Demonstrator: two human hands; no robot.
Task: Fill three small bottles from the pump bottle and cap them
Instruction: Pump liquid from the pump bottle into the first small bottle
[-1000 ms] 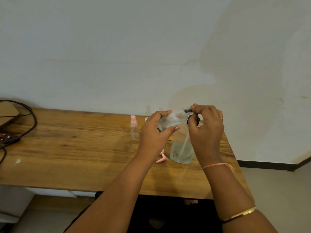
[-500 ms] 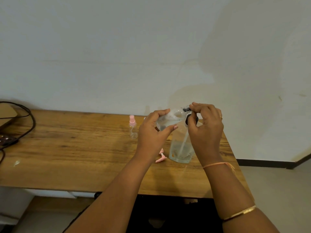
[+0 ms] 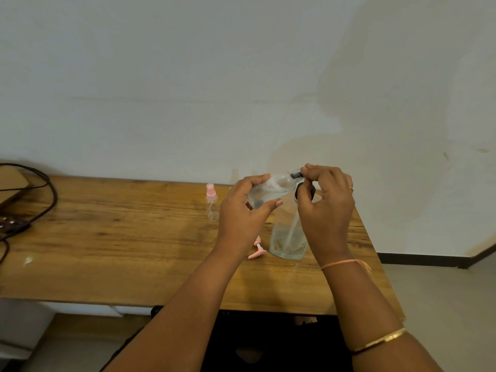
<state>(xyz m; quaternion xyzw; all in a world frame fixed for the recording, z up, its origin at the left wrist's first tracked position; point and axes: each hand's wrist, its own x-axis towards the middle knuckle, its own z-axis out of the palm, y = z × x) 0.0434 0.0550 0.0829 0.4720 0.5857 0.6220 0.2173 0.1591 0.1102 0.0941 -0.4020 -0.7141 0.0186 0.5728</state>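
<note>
Nearest the cam, both forearms reach up from the bottom edge; the R one has a gold bangle (image 3: 381, 340) and, up at the wrist, an orange thread (image 3: 341, 263). Hands are close together over the table's (image 3: 120, 237) right end, not touching each other. L hand (image 3: 241, 213) is curled round a small clear bottle (image 3: 271, 190), thumb under & fingers over the top; it's held up off the table, tipped nearly on its side w/ the mouth end toward the R hand, some liquid & foam inside. R hand (image 3: 327, 208), w/ a ring (image 3: 350, 188) on one finger, pinches the black pump head (image 3: 296, 175) btwn thumb & forefinger, right at the small bottle's mouth; can't tell if nozzle and mouth actually touch. Below both hands the pump bottle (image 3: 288, 237) stands upright on the table, clear, liquid low at the bottom, dip tube visible thru the wall, right side partly hidden by the R hand. Just beside its base, to the left, a pink sprayer cap (image 3: 257, 251) lies loose on the wood, partly behind the L wrist. Farther back & left of the L hand, a capped small bottle (image 3: 212, 208) stands upright w/ a pink top, apart from the rest. Far left edge: dark cables (image 3: 51, 200) looped on the table. Behind everything, a plain pale wall (image 3: 214, 89).
</note>
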